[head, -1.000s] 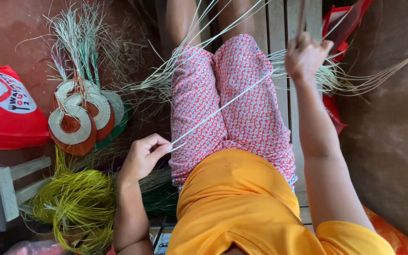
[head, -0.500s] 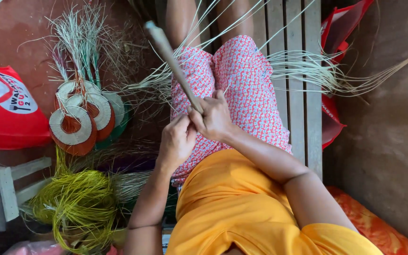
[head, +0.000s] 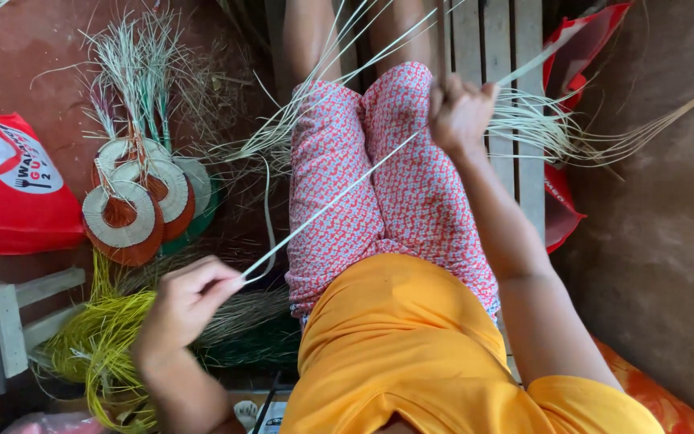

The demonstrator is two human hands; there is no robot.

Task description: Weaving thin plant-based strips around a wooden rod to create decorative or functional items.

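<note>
The person sits on a slatted wooden bench point(head: 475, 32), legs in red-and-white patterned trousers point(head: 379, 177), torso in an orange shirt point(head: 411, 354). A pale straw strip point(head: 339, 197) runs taut and slanting across the lap, from lower left to upper right. The left hand point(head: 182, 305) pinches its lower end, fingers point(head: 222, 283) together on the strip, just above a heap of yellow-green fibre point(head: 106, 345) on the floor. The right hand point(head: 459, 112) is a closed fist clamped on the strip's upper part, over the right knee; the strip carries on past the fist toward a red bag point(head: 580, 48). Loose pale straws point(head: 548, 128) lie fanned across the bench beside that fist. On the red floor to the left lie round woven discs point(head: 142, 201) with straw tails, near another red bag point(head: 10, 185). A grey wooden stool point(head: 10, 321) stands at lower left.
</note>
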